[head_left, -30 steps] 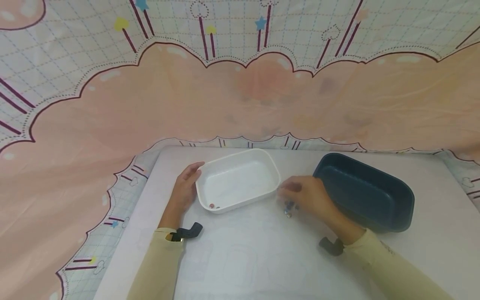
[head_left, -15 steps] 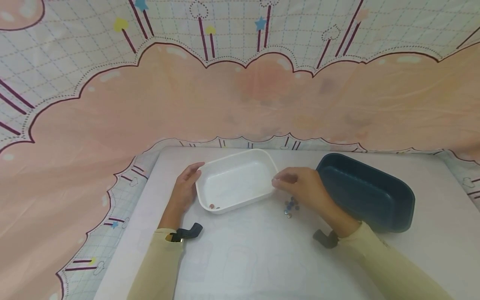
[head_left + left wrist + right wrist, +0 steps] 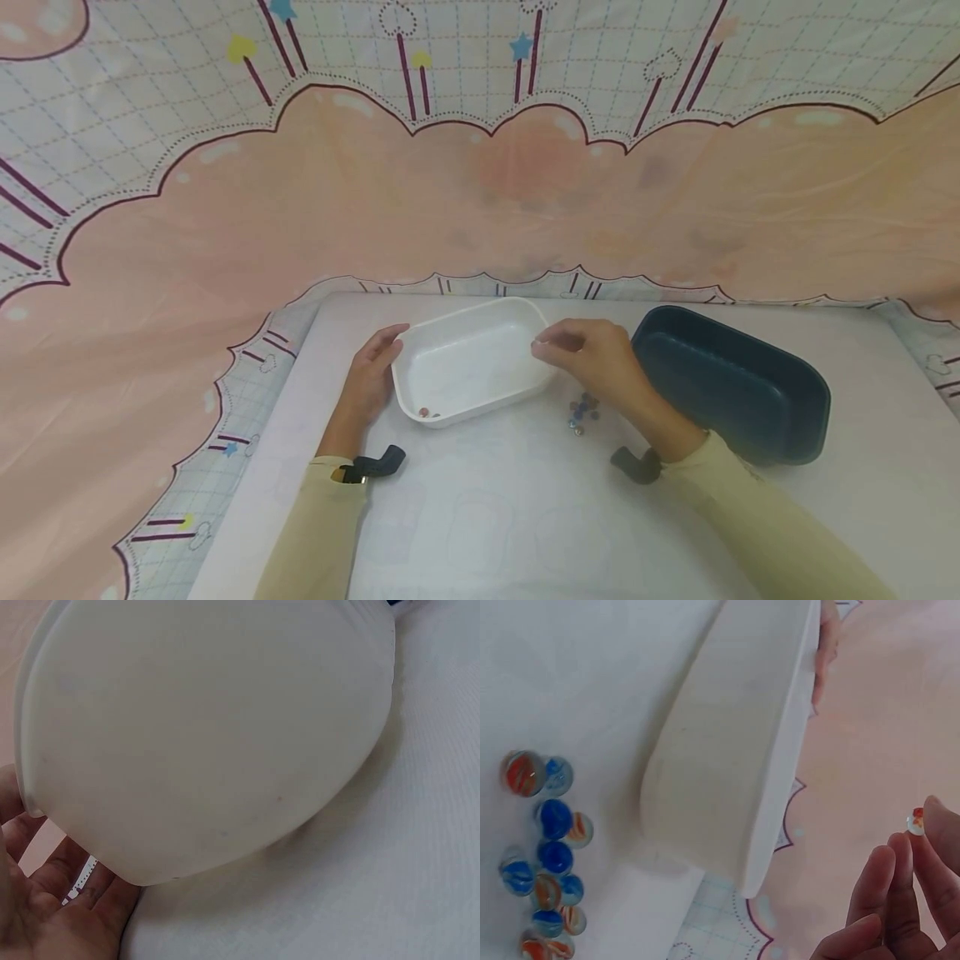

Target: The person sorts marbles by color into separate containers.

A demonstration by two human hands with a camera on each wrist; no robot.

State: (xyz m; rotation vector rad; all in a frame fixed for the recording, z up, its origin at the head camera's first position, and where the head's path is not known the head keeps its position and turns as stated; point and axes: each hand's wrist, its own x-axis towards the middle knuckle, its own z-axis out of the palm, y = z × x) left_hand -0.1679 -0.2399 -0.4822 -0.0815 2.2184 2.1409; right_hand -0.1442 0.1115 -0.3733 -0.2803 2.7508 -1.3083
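Note:
In the head view, my left hand [image 3: 371, 371] grips the left end of a white plastic tray [image 3: 472, 407], fingers at its rim. The left wrist view shows the tray's outer wall [image 3: 217, 750] beside that hand [image 3: 67, 915]. My right hand [image 3: 600, 358] is raised at the tray's right rim and pinches a glass marble [image 3: 915, 821], clear with orange-red inside, between thumb and fingertips. Inside the tray's near left corner lie a reddish marble [image 3: 424, 412] and another small one. Several loose marbles [image 3: 555, 856], blue, orange and clear, lie on the table below the right hand.
A dark blue tray [image 3: 813, 408] stands to the right, behind my right forearm; its inside looks bare. Both trays rest on a white-covered table [image 3: 480, 517]. A patterned pink curtain [image 3: 375, 208] hangs behind the table's far edge.
My right hand has moved left and slightly up from the loose marbles to over the white tray's right rim. The left hand and both trays have stayed put.

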